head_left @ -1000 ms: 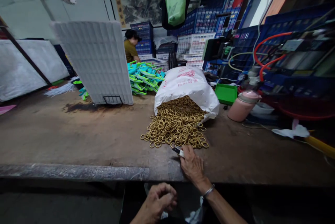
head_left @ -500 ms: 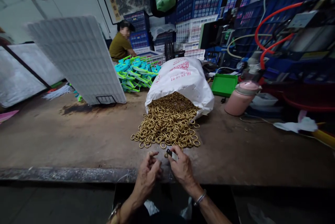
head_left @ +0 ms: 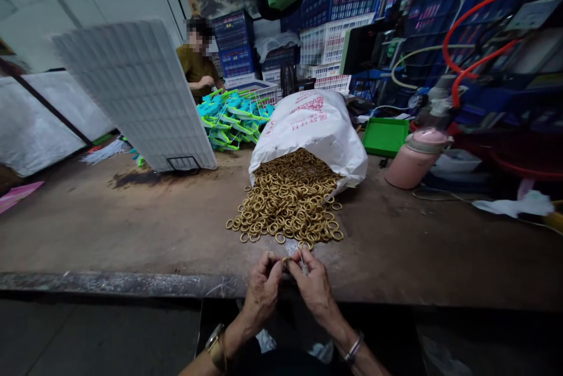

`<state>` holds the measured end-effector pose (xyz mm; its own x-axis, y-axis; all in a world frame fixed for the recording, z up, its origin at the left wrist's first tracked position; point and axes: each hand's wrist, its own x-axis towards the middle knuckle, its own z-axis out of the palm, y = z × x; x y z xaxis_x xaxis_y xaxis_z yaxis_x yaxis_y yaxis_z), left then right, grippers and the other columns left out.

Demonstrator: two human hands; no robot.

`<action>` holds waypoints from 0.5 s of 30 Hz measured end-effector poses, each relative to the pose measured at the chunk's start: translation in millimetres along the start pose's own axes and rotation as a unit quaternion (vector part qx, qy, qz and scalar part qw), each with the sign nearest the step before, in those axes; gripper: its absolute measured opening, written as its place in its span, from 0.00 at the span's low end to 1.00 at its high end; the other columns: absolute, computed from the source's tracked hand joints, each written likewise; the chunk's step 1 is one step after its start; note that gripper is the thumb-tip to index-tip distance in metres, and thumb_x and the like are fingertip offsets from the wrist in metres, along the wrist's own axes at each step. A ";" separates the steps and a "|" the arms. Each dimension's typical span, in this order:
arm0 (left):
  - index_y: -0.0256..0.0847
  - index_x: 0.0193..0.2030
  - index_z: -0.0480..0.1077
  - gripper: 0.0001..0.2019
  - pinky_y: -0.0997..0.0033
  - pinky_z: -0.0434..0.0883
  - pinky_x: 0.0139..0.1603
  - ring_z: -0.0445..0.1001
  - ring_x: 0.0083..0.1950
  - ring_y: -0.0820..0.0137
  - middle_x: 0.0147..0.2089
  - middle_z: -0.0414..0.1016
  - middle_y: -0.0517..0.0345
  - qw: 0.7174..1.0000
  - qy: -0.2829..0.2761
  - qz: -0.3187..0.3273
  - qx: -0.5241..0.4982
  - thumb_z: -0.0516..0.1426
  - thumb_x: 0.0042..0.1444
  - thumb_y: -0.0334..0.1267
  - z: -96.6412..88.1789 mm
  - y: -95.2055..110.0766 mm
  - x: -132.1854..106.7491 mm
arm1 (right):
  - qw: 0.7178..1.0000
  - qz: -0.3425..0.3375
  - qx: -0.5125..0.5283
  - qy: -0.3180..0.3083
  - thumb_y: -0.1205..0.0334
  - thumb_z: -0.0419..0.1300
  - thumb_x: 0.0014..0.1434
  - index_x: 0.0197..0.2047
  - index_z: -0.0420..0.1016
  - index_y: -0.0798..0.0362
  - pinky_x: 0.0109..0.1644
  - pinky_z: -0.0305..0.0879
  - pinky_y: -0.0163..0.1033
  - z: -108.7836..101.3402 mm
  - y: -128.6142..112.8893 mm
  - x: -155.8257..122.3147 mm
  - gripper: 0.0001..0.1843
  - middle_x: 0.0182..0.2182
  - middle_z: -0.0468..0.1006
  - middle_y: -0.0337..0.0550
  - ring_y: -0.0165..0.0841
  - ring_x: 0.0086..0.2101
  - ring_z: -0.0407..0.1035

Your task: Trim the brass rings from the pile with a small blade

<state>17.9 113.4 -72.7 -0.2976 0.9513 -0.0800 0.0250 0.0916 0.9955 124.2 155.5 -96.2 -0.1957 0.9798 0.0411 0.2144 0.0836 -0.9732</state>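
Observation:
A gold-coloured ring is pinched between my two hands, just above the front part of the table. My left hand is closed, its thumb and fingertips on the ring's left side. My right hand touches the ring from the other side and also grips a small flat tool, dark and pale grey, whose exact kind I cannot make out. Right beyond my fingers, a heap of similar gold rings spills from the mouth of a white sack with red print, lying on its side.
The brown table has a worn front edge. A grey ribbed panel stands at left, near turquoise-and-green plastic parts. At right are a green tray and a pink bottle. A co-worker is behind, beside stacked crates.
My hands have come together, and a ring is now held between the fingertips. The flat tool has turned in my right hand. The view has shifted slightly; the co-worker's hand is raised.

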 end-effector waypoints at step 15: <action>0.39 0.43 0.66 0.13 0.75 0.66 0.27 0.67 0.26 0.74 0.30 0.69 0.59 0.999 -0.036 0.022 0.007 0.52 0.53 0.41 -19.2 -18.6 -7.5 | 0.990 0.073 0.063 -0.100 0.55 0.53 0.49 0.26 0.66 0.54 0.30 0.58 0.31 10.3 -2.2 -2.1 0.11 0.21 0.66 0.35 0.27 0.25 0.60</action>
<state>1.4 98.8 -89.6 -0.2265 0.9732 -0.0411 0.0489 0.0535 0.9974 114.4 151.4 -96.5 -0.3604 0.9228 -0.1364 0.1354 -0.0930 -0.9864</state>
